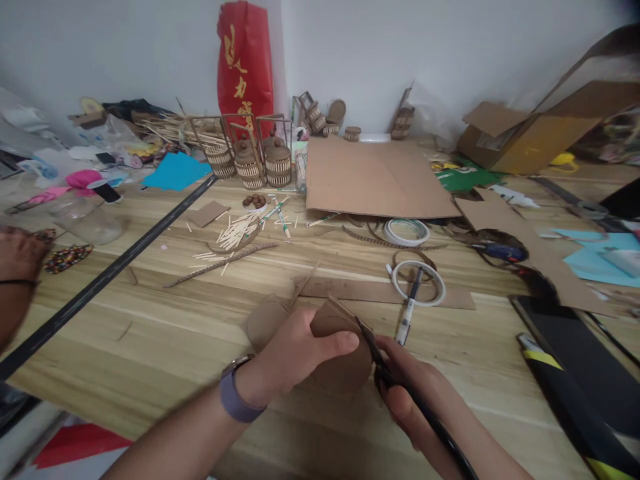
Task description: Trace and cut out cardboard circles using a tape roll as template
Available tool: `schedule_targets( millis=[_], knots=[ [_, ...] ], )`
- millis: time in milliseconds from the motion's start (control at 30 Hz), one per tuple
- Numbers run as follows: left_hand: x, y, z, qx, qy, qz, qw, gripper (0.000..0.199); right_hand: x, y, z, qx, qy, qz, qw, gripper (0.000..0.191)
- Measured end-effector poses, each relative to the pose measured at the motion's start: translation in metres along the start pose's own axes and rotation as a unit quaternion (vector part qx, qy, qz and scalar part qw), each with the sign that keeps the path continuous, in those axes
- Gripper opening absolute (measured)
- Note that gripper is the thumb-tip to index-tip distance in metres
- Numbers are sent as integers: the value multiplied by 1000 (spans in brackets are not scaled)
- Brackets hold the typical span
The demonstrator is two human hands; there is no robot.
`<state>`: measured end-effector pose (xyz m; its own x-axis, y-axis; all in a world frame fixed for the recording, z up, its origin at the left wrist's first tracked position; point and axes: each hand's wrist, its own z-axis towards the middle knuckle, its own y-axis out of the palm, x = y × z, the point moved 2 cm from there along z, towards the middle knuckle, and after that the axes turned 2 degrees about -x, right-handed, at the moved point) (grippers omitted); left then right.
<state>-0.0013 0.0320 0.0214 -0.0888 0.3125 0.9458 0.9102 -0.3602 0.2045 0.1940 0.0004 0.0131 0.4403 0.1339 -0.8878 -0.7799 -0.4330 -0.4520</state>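
In the head view, the left hand's point(295, 350) fingers grip a cardboard piece point(343, 360) above the counter point(165, 413); the right hand's point(415, 393) fingers are wrapped around black scissors point(383, 367), whose blades meet the cardboard's edge.

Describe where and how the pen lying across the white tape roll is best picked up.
I would pinch the pen by its pale barrel, coming from above, finger and thumb on its two long sides. It is slim and straight, and its dark end overlaps the tape roll, making that a more awkward grip. Mind the right hand close to its near end.
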Motion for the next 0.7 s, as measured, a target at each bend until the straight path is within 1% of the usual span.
schedule_targets(
  millis=[133,267,400,500,600,700],
  knots=[
    [-3,2,0,-25,10,-5,1000,36,-1,-1,1,-18,-16,19,1000,92],
    [-6,2,-1,-25,6,21,999,37,-4,-3,4,-33,-30,29,999,91],
    [-7,2,0,-32,24,23,999,38,-4,-3,4,-34,-40,20,998,91],
    [-8,2,0,-29,19,28,999,36,-2,-4,2,-32,-31,15,999,94],
    [-8,2,0,-28,21,27,999,36,-1,-4,1,-41,-19,18,999,91],
    [-10,1,1,-27,16,19,999,39,-2,-4,1,-38,-22,27,999,89]
  ],
)
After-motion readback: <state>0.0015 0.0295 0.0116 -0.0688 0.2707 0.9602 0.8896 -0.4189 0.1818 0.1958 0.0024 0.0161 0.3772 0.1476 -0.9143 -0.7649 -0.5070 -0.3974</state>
